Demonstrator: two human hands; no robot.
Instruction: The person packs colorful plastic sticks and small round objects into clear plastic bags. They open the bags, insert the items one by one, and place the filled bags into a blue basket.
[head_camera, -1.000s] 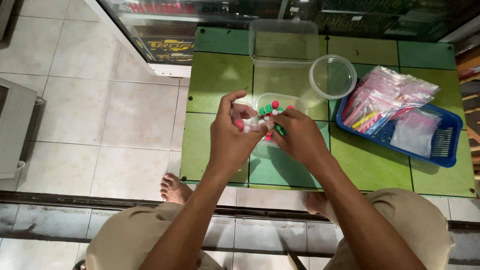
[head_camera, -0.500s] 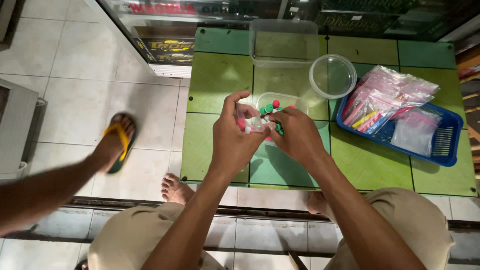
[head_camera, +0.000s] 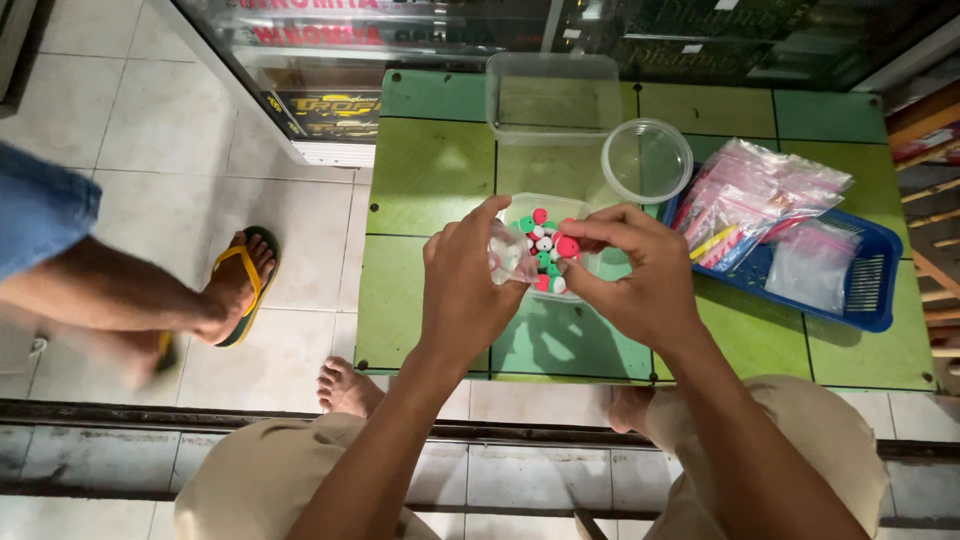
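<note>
My left hand (head_camera: 462, 290) pinches a small clear plastic bag (head_camera: 508, 255) by its mouth. My right hand (head_camera: 632, 270) holds a small red float bead (head_camera: 567, 246) at its fingertips, right beside the bag's opening. Both hands hover over a small clear tub (head_camera: 548, 205) filled with several red, green and white beads (head_camera: 540, 238). The tub sits on a low green table (head_camera: 430, 180).
A large empty clear container (head_camera: 553, 95) and a round clear lid (head_camera: 647, 160) lie further back. A blue basket (head_camera: 878, 270) at right holds clear and pink bags (head_camera: 762, 190). Another person's leg in a yellow-green sandal (head_camera: 238, 285) crosses the tiled floor at left.
A passer-by's sandalled foot has stepped further right across the floor at left, with more of the leg in view. My hands stay over the tub, the right now holding up a red bead.
</note>
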